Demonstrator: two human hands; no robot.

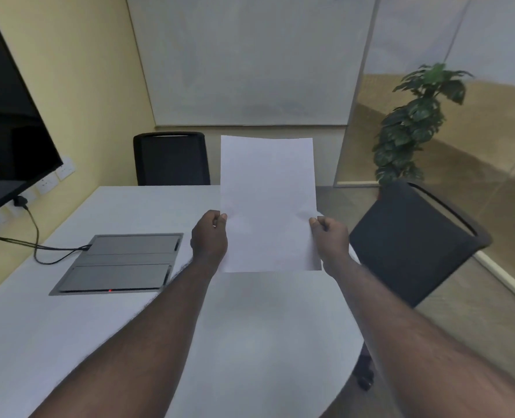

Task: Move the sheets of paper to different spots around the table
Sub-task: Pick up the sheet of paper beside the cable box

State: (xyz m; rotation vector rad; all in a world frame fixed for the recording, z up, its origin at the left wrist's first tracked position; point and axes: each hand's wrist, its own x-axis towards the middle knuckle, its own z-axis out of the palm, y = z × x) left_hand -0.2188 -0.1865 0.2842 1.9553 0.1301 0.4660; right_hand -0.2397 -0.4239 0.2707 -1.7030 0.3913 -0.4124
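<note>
head view: both hands hold one blank white rectangular sheet of paper (268, 203) upright in the air above the white table (250, 327). left hand (209, 236) pinches its left edge, right hand (330, 238) pinches its right edge, thumbs on the near face. a grey cable box lid (120, 262) sits flush in the table at left.

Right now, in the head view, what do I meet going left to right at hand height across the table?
Black cable → grey floor-box panel set in the table → left hand → sheet of paper pinched by both hands → right hand → black chair beside the table.
</note>
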